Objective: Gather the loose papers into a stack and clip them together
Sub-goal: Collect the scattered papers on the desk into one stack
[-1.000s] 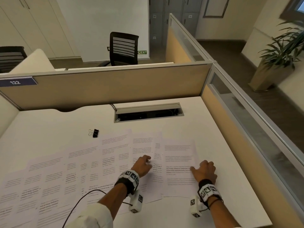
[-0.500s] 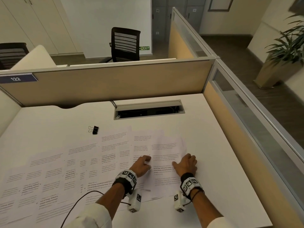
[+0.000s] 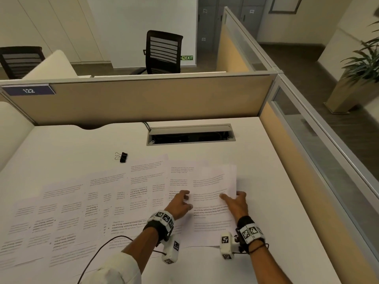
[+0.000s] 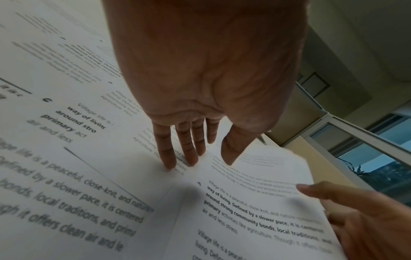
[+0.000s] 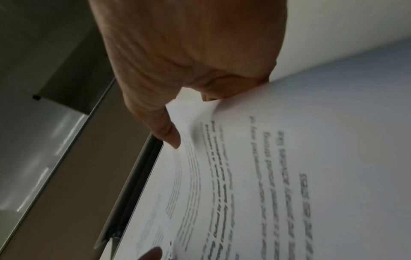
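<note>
Several printed sheets (image 3: 114, 203) lie fanned out and overlapping across the white desk (image 3: 283, 212). My right hand (image 3: 231, 198) pinches the right edge of the rightmost sheet (image 3: 213, 187), thumb on top, and that edge curls up off the desk. The right wrist view shows the thumb (image 5: 169, 133) on the sheet (image 5: 266, 176) with the fingers under it. Beside that sheet, my left hand (image 3: 180, 203) rests with straight fingers (image 4: 166, 158) on the sheets (image 4: 77, 176). A black binder clip (image 3: 122, 157) lies apart, behind the papers on the left.
An open cable tray slot (image 3: 190, 137) is sunk into the desk behind the papers. A beige partition (image 3: 143, 101) closes the back, and a glass-topped one (image 3: 307, 152) the right side. A black cable (image 3: 98, 251) trails over the near papers.
My right hand slid the rightmost sheet left over its neighbours, then shifted to its right edge, which it now pinches and lifts. The left hand stayed in place.
</note>
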